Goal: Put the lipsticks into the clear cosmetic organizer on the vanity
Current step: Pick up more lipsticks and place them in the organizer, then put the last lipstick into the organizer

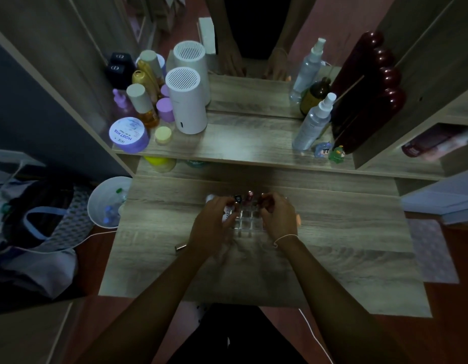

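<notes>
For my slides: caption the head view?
Both hands slot lipsticks into a clear gridded cosmetic organizer on a wooden vanity.

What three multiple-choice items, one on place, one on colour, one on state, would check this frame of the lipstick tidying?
1. Where does the clear organizer stand?
A. On the upper shelf beside the spray bottles
B. On the vanity top between the two hands
C. In the white bin on the floor

2. What colour is the lid of the big round jar at the left end of the shelf?
A. Purple
B. Red
C. Black

3. What state is the metallic tube by the left wrist in?
A. Standing in a cell of the organizer
B. Held in the right hand
C. Lying on the vanity top outside the organizer

Answers: 1 B, the left hand and right hand flank it on the desktop; 2 A, the printed lid is lilac; 3 C, it lies flat on the wood, apart from the organizer.
</notes>
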Motion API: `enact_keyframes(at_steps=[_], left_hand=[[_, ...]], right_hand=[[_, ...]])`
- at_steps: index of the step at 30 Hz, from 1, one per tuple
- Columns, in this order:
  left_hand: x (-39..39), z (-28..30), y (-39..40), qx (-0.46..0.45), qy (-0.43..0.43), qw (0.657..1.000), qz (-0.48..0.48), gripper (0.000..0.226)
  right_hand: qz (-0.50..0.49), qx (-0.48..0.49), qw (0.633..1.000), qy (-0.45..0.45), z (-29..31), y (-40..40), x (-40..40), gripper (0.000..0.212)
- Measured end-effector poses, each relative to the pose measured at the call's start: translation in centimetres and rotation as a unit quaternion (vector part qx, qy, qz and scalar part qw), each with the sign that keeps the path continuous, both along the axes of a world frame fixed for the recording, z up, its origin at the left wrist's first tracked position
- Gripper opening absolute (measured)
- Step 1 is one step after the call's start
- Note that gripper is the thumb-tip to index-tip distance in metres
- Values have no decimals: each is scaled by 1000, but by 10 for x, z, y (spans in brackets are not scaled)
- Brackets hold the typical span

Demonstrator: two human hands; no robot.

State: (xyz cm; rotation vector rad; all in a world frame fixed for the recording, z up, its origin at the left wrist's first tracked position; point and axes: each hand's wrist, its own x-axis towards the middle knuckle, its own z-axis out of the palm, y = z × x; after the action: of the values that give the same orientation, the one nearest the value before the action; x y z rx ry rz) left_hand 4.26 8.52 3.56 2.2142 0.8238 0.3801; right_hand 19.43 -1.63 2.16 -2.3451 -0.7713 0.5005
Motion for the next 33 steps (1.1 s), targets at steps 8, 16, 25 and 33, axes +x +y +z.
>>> enact_keyframes(at_steps=[8, 16, 25, 33], left_hand=[[-38, 0, 7, 47, -10, 999, 23, 35], [-120, -15, 26, 63, 30, 993, 90, 29], [-164, -37, 41, 89, 156, 984, -10, 55], [-176, -44, 39, 71, 142, 983, -89, 49]], right_hand=[[-33, 93, 995, 8, 3, -13, -20, 30], [113, 52, 991, 48, -12, -37, -108, 19], [238, -38, 971, -8, -22, 13, -164, 44], [147, -67, 985, -63, -33, 24, -176, 38]])
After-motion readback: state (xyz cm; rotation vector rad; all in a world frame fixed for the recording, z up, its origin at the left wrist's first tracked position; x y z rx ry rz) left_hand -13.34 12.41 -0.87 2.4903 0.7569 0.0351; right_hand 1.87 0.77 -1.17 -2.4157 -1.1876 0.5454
